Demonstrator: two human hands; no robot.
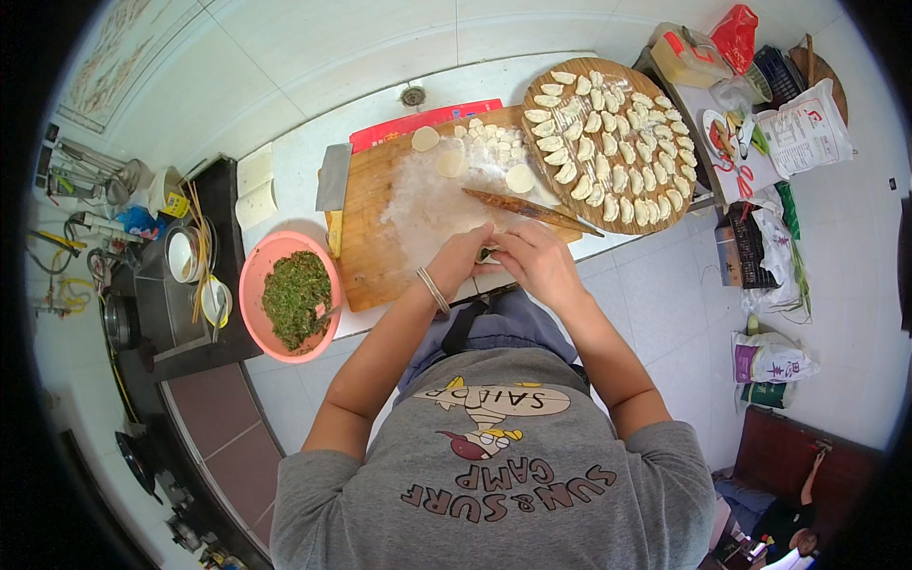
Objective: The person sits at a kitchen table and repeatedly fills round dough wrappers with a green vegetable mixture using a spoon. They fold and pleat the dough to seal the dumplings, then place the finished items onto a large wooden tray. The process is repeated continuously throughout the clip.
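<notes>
At the near edge of the floured wooden board (366, 204), my left hand (463, 256) and my right hand (540, 261) come together. Their fingers are closed around a dumpling (488, 256) whose green filling shows between them. Just beyond my hands lies a tapered rolling pin (532, 211). Flat round wrappers, such as this wrapper (425, 139), and small dough pieces (496, 141) rest on the board's far part. To the left, a pink bowl (249, 296) contains chopped green filling (296, 293) and a utensil. Several rows of folded dumplings (609, 144) cover a round wooden board (538, 87) at the right.
A cleaver (332, 180) lies along the board's left edge. Further left is a dark sink (171, 309) with bowls and chopsticks. At the right, a small table holds a white sack (806, 133) and red scissors (744, 180). Another person (784, 518) is at the lower right.
</notes>
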